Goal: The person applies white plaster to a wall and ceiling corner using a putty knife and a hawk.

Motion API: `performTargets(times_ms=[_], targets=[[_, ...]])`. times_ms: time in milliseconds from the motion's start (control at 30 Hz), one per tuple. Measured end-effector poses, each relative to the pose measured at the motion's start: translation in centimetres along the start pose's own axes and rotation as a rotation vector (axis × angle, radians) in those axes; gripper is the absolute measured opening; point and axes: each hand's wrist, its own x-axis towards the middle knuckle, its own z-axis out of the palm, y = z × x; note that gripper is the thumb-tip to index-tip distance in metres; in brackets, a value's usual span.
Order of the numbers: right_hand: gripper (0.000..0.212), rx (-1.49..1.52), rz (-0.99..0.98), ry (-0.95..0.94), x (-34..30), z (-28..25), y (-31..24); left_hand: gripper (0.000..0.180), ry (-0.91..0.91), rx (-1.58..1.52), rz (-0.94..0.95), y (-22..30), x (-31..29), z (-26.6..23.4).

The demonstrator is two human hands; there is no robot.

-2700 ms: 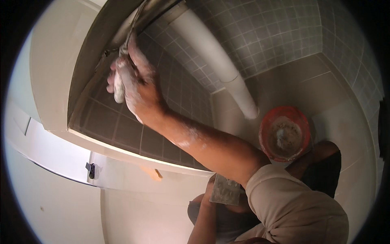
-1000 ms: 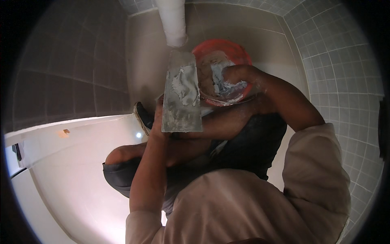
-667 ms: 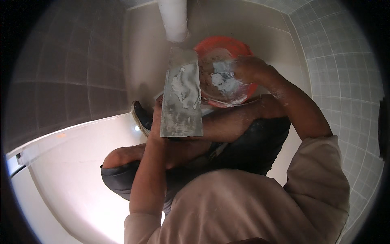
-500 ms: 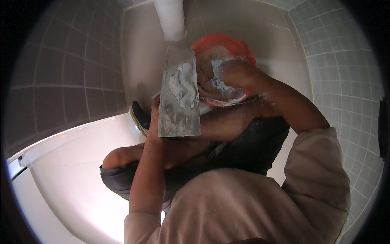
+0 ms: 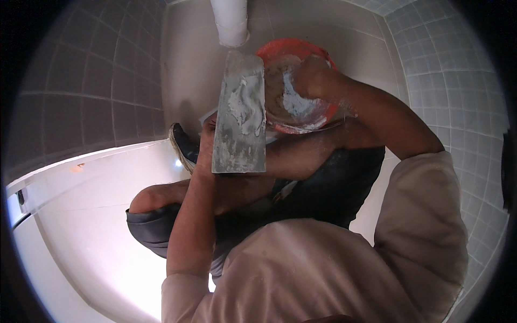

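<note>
My left hand (image 5: 209, 123) is closed beneath a long, flat metal plastering trowel (image 5: 238, 153), with most of its fingers and the handle hidden by the blade. A ridge of pale grey, wet paste lies along the upper face of the trowel. Just right of the blade sits a round red basin (image 5: 288, 46) with paste smeared inside. My right hand (image 5: 313, 75) is down in the basin, curled, its fingertips hidden; what it grips cannot be made out. Whitish paste clings to the basin wall below that hand.
A white vertical pipe (image 5: 230, 24) meets the tiled floor beyond the trowel. Grey tiled walls (image 5: 452, 91) close in on both sides. My bent legs and a dark shoe (image 5: 184, 144) lie close under the trowel. A pale raised edge (image 5: 86, 164) runs at the left.
My right hand has moved up toward the far side of the basin, uncovering more of the paste. The trowel stays in my left hand; the whole view has shifted slightly.
</note>
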Motion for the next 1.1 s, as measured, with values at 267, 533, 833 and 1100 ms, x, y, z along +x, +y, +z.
performTargets(times_ms=[267, 533, 833, 1100], targets=[[0.028, 0.258, -0.166, -0.098, 3.1, 3.0, 1.0, 0.036, -0.033, 0.529, 0.096, 1.6, -1.0, 1.7], [0.027, 0.946, -0.489, 0.09, -0.8, 5.0, 5.3, 0.027, -0.097, 0.287, 0.121, 1.2, -1.1, 1.8], [0.032, 1.512, -0.121, 0.576, -15.2, 3.4, 2.9, 0.032, -0.004, -0.167, -0.052, 2.6, -3.1, 5.0], [0.036, 1.222, 0.211, 1.301, -14.5, -1.7, -8.6, 0.044, -0.233, -0.263, -0.104, 2.7, -5.3, 10.3]])
